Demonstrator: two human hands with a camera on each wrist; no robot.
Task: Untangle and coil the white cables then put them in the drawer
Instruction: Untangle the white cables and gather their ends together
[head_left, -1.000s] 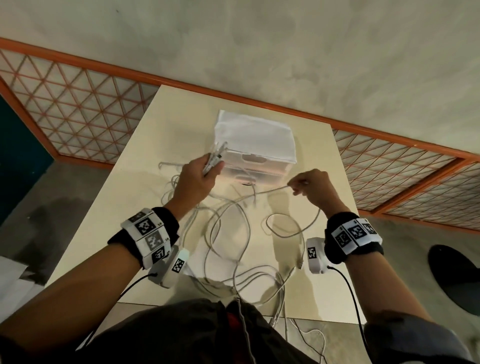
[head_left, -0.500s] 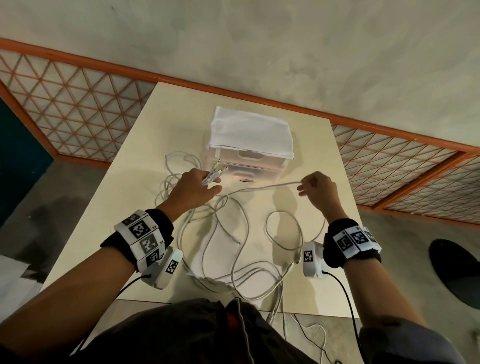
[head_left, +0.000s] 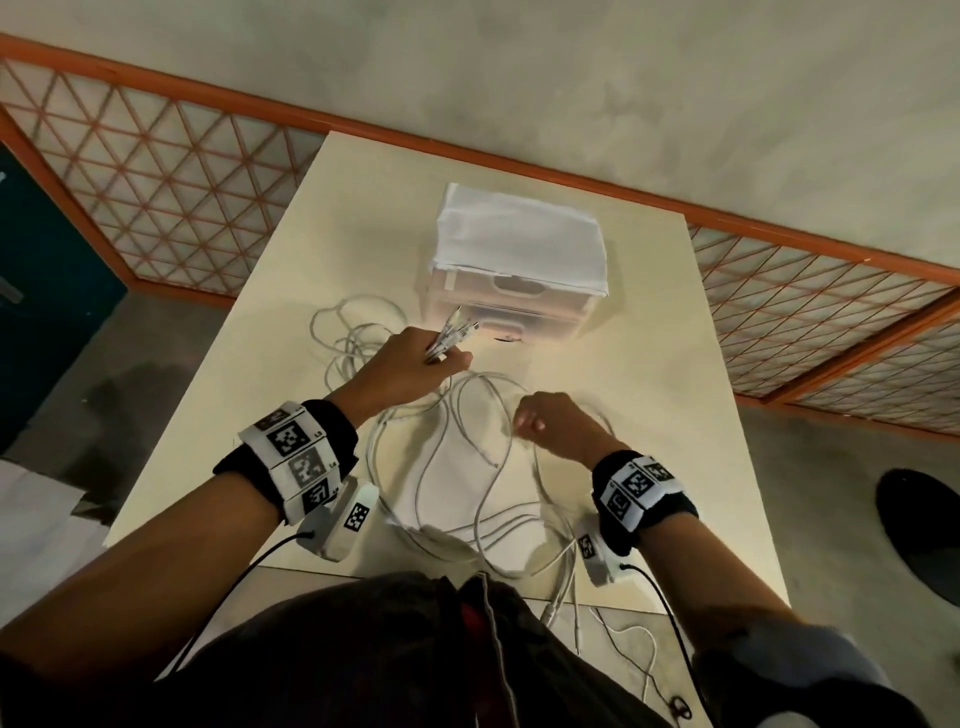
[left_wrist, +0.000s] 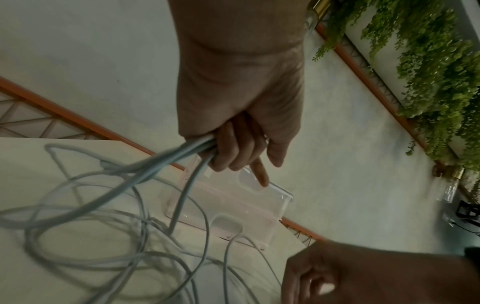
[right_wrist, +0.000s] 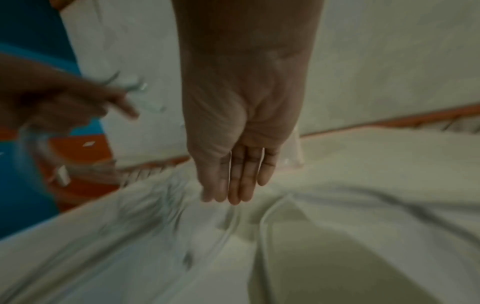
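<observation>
Several white cables (head_left: 467, 493) lie tangled on the cream table (head_left: 649, 415); some hang over its near edge. My left hand (head_left: 410, 369) grips a bunch of cable ends (head_left: 452, 335) in front of the translucent drawer unit (head_left: 509, 306), whose drawers are closed under a white cloth (head_left: 519, 239). In the left wrist view the left hand (left_wrist: 241, 144) has its fingers curled round the strands (left_wrist: 155, 164). My right hand (head_left: 550, 421) is low over the tangle, at a cable loop. The blurred right wrist view shows the right hand (right_wrist: 233, 174) with straight fingers, thumb alongside; a pinch is not visible.
An orange lattice railing (head_left: 156, 171) runs behind and beside the table. A teal door (head_left: 41, 291) stands at the left and a dark round object (head_left: 924, 535) lies on the floor at the right. Green plants (left_wrist: 428, 72) hang along the wall.
My right hand has swept left and down from the taut cable to the tangle, and the stretched strand has gone slack. My left hand keeps the cable ends and has dropped slightly.
</observation>
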